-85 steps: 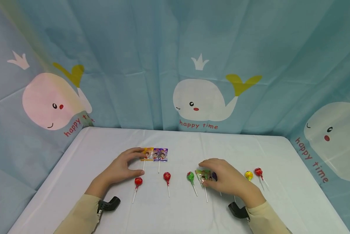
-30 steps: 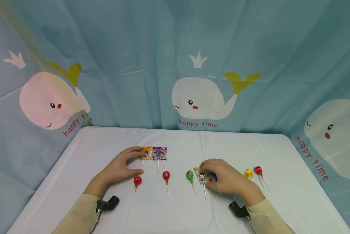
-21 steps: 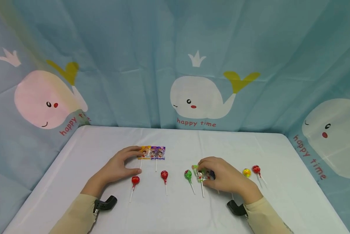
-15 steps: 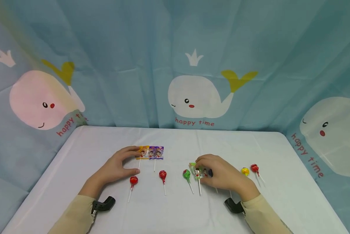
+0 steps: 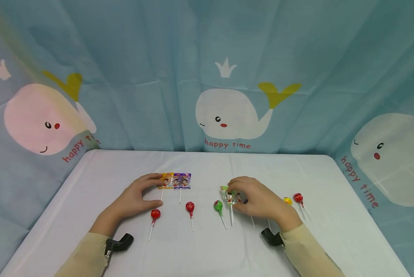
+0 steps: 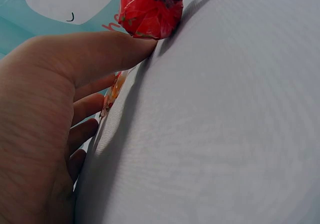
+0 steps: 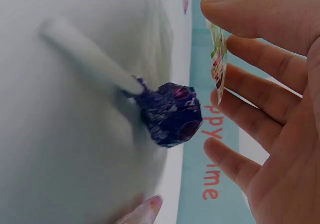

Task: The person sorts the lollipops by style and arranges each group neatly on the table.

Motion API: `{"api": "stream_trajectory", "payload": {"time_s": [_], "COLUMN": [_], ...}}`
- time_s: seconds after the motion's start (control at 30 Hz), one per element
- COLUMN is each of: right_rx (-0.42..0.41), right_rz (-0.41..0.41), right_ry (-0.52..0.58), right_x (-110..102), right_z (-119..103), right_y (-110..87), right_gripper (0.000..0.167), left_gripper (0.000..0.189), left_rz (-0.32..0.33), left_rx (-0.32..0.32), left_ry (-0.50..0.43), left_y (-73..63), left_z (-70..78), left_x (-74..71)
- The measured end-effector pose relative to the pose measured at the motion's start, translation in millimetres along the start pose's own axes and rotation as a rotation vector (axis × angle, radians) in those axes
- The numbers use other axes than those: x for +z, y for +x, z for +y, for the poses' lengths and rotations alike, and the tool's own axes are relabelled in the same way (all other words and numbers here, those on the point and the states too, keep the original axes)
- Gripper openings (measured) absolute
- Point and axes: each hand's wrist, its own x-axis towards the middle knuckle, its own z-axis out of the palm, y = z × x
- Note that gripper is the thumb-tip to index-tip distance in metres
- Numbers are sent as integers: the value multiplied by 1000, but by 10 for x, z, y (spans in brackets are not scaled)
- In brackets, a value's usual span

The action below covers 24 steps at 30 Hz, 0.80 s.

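Observation:
My right hand (image 5: 259,196) pinches the wrapper of a flat lollipop in a green packet (image 5: 229,196) between thumb and fingertips. In the right wrist view that packet (image 7: 218,58) hangs clear of the cloth, stick towards the thumb. Below the palm lies a dark purple ball lollipop (image 7: 172,115). A green ball lollipop (image 5: 218,206) is just left of the held one. My left hand (image 5: 133,198) rests on the table, fingertips touching a flat orange-wrapped lollipop (image 5: 167,181), thumb apart near a red ball lollipop (image 5: 155,214). A flat purple-wrapped lollipop (image 5: 182,181) lies against the orange one.
On the white-clothed table (image 5: 207,254), another red ball lollipop (image 5: 190,207) lies in the middle. At right are a yellow ball lollipop (image 5: 287,201) and a red ball lollipop (image 5: 298,198). One more stick (image 5: 268,224) shows beneath my right wrist. A whale-print curtain (image 5: 179,77) stands behind.
My right hand has taken hold of the green-wrapped lollipop, raised it and moved it slightly away from me. The left hand stays in place by the orange one. The head view has shifted a little.

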Motion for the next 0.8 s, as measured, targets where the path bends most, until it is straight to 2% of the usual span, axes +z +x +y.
{"api": "stream_trajectory", "payload": {"time_s": [0.43,0.8], "right_rx": [-12,22], "right_rz": [8,10], "right_ry": [43,75], "right_x": [9,48], "right_z": [-54,-111], "right_y": [247,416], "right_gripper": [34,33], "left_gripper": [59,59], "left_rz": [5,-2], "left_rx": [6,-13], "left_ry": [-13,-15], "left_y": [-7,-16], "left_z": [-10,0], "left_x": [10,-10]}}
